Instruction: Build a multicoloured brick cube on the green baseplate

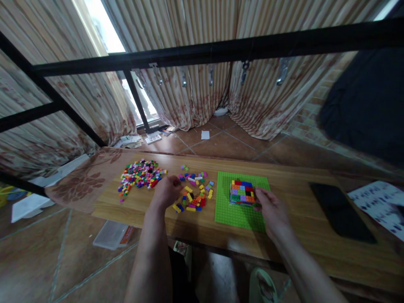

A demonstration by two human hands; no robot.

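Note:
A block structure (242, 192) of many colours stands on a green baseplate (222, 210). My right hand (268, 204) is at its right side, fingers bent together against its edge; whether a small brick is between them is hidden. My left hand (167, 191) hovers between two groups of bricks, its fingers curled and pinched together. Anything inside that pinch is too small to make out. Left of it lies a large pile of small mixed bricks (139, 174). Loose bricks (194, 198), many yellow, orange and blue, are spread between my left hand and the baseplate.
The wooden table (293, 219) holds a black flat object (342, 212) at the right, beside a printed sheet (378, 206). A clear plastic lid or box (112, 234) lies on the tiled floor. A black metal bar (195, 57) with hooks crosses above the table.

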